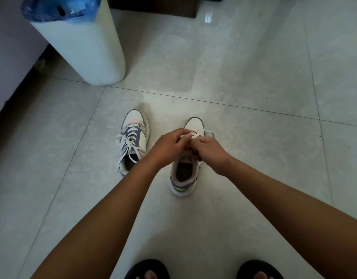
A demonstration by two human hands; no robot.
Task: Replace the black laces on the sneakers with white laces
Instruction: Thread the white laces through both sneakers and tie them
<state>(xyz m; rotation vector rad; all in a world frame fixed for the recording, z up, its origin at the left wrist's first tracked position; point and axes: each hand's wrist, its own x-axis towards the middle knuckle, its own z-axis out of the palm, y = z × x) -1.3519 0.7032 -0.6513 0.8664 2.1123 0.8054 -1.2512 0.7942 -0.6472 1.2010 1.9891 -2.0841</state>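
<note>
Two white and blue sneakers stand on the tiled floor, toes pointing away. The left sneaker is threaded with a white lace whose ends hang loose. Over the right sneaker both hands work at the eyelet area. My left hand has curled fingers pinching a white lace near the toe end. My right hand also pinches that lace, touching the left hand. A loop of the lace sticks out to the right. The hands hide most of this shoe's lacing. No black lace is in view.
A tall white bin with a blue bag liner stands at the back left. A dark wooden base lies at the top. A pale wall or furniture edge runs along the left. My feet in black sandals show at the bottom.
</note>
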